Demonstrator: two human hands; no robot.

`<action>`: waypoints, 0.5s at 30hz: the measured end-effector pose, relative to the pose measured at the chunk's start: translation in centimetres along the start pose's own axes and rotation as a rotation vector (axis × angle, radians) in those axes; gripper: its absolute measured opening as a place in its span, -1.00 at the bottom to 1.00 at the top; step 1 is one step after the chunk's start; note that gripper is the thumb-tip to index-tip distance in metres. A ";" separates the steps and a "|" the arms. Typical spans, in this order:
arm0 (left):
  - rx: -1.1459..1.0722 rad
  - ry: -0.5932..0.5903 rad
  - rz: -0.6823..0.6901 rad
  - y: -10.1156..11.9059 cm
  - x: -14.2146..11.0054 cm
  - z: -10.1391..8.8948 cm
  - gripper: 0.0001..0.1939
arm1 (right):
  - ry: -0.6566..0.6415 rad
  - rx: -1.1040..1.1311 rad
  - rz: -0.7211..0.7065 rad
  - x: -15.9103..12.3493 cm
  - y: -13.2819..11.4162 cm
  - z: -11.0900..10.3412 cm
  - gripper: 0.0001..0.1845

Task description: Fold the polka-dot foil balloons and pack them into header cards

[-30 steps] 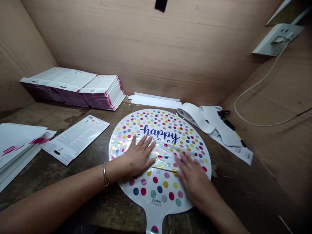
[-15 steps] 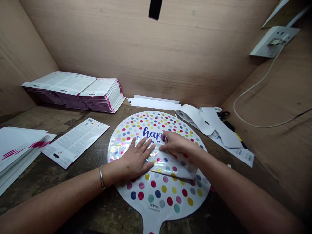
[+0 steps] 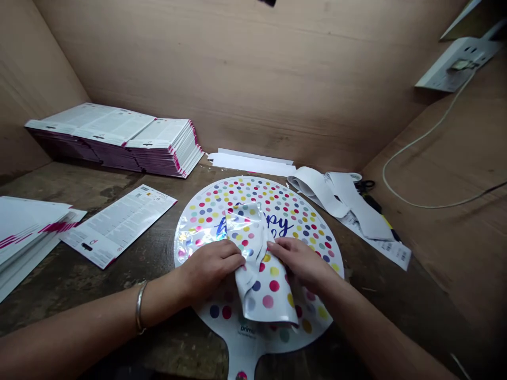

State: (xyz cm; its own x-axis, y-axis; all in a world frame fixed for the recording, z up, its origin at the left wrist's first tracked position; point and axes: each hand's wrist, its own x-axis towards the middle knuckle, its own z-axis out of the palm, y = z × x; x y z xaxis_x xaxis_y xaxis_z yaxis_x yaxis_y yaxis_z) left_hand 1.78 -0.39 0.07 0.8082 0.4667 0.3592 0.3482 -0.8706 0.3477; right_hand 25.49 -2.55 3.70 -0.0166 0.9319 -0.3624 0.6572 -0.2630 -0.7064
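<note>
A flat foil balloon [image 3: 317,227], white with coloured dots, blue lettering and a tail at the bottom, lies on the worktop. On top of it sits a smaller folded foil balloon [image 3: 269,290] with the same dots, its layers partly raised and curled. My left hand [image 3: 212,266] is closed on the folded piece's left edge. At its right edge, my right hand [image 3: 303,261] pinches the foil between thumb and fingers. The folded piece covers part of the blue lettering.
Stacked printed cards [image 3: 154,150] stand against the back panel. One loose card [image 3: 119,227] and a pile of cards [image 3: 27,227] lie on the left. A curled label strip [image 3: 348,206] and black-handled scissors [image 3: 364,186] are on the right, below a power socket [image 3: 455,66].
My left hand, flat on the foil before, now grips its edge. My right hand has moved right and down. The folded foil is now narrower and lies lengthwise, and the camera view has shifted slightly.
</note>
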 end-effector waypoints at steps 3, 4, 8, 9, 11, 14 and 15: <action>-0.073 -0.032 -0.027 -0.4 -1.2 0.1 -0.79 | 0.093 -0.294 -0.311 -2.9 1.7 -0.1 -0.27; -0.093 -0.051 -0.027 -0.4 -1.5 0.2 -0.80 | 0.089 -0.416 -0.433 -3.6 2.2 0.1 -0.20; -0.144 -0.132 -0.002 0.1 -2.0 0.3 -0.79 | 0.024 -0.639 -0.631 -4.6 3.2 2.2 -0.37; -0.157 -0.143 -0.013 0.1 -2.0 0.3 -0.78 | 0.035 -0.640 -0.637 -4.5 3.3 2.7 -0.44; -0.188 -0.131 -0.063 0.2 -2.1 0.3 -0.78 | 0.078 -0.604 -0.633 -4.3 3.4 3.5 -0.52; -0.227 -0.049 -0.140 0.1 -2.2 0.2 -0.76 | 0.128 -0.476 -0.612 -4.1 3.4 3.8 -0.57; -0.227 -0.028 -0.165 0.1 -2.3 0.2 -0.76 | 0.138 -0.420 -0.590 -4.1 3.3 3.8 -0.60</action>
State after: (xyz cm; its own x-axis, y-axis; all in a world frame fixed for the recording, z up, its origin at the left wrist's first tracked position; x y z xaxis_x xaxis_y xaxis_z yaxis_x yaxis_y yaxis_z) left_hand 0.05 -1.59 -0.84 0.7634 0.5918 0.2589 0.3630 -0.7246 0.5859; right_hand 24.88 -8.21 0.61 -0.3799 0.9190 0.1056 0.8019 0.3841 -0.4576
